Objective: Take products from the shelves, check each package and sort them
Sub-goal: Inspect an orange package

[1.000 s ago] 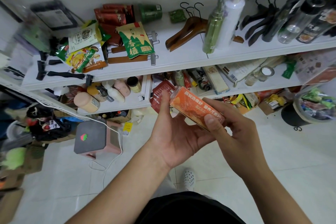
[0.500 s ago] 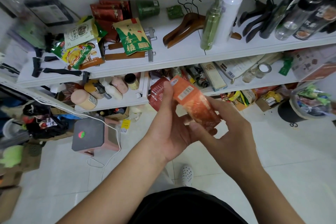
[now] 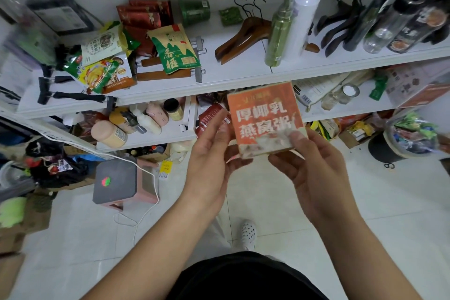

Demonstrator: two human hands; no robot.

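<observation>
White shelving [image 3: 243,80] runs across the far side of a tiled room, its boards crowded with goods. Held up in front of the middle board is an orange box [image 3: 265,117], its broad printed face turned toward the camera with the lettering upside down. The left hand [image 3: 209,153] grips its left edge, thumb on the front; the right hand [image 3: 314,168] pinches the near right corner, thumb on the front and fingers behind. Both hands are closed on the box.

My reading is that checking of this one package is under way and sorting has hardly begun. Plenty waits on the upper board: a green snack pouch [image 3: 176,50], red packets [image 3: 143,17], a green spray bottle [image 3: 278,29] and a white pump bottle [image 3: 303,12] among wooden hangers [image 3: 243,36]. The lower board holds small jars and bottles [image 3: 136,122].

As for containers, a round bin [image 3: 387,148] on the floor at the right is heaped with coloured wrappers, and an open carton [image 3: 353,133] beside it holds a few packets. Whether either serves as a sorting destination cannot be told.
</observation>
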